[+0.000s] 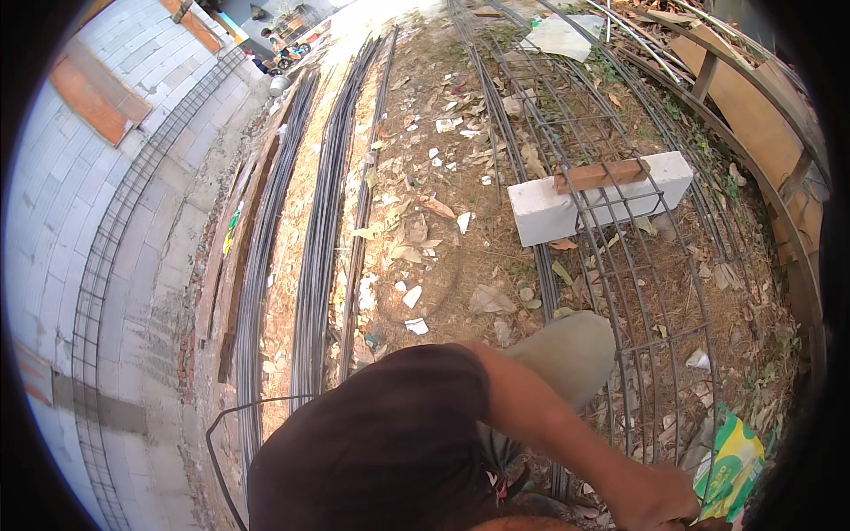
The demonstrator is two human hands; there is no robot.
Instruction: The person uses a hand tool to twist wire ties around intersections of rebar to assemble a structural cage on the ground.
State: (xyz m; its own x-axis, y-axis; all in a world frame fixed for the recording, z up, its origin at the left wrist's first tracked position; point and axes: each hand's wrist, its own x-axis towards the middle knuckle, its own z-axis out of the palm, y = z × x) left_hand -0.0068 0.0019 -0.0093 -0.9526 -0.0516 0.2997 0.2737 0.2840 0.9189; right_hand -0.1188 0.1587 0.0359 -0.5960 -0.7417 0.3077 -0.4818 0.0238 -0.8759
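Observation:
My left arm, in a dark sleeve, reaches across to the lower right. My left hand (651,496) is closed beside the near end of a long steel rebar cage (625,350); whatever is in its fingers is hidden. A strip of skin shows at the bottom edge, but my right hand is out of sight. Farther along, a white block (537,212) lies crosswise at the cage, with a reddish-brown wooden piece (602,175) along its top between the bars. Just right of my hand lies a crumpled green, yellow and white bag (737,460).
Bundles of long steel bars (323,212) run along the ground on the left. A grey block wall (53,221) has a narrow rebar cage (106,239) against it. On the right stands a curved frame (801,239). Leaves and white fragments litter the dirt; a person (278,44) is far off.

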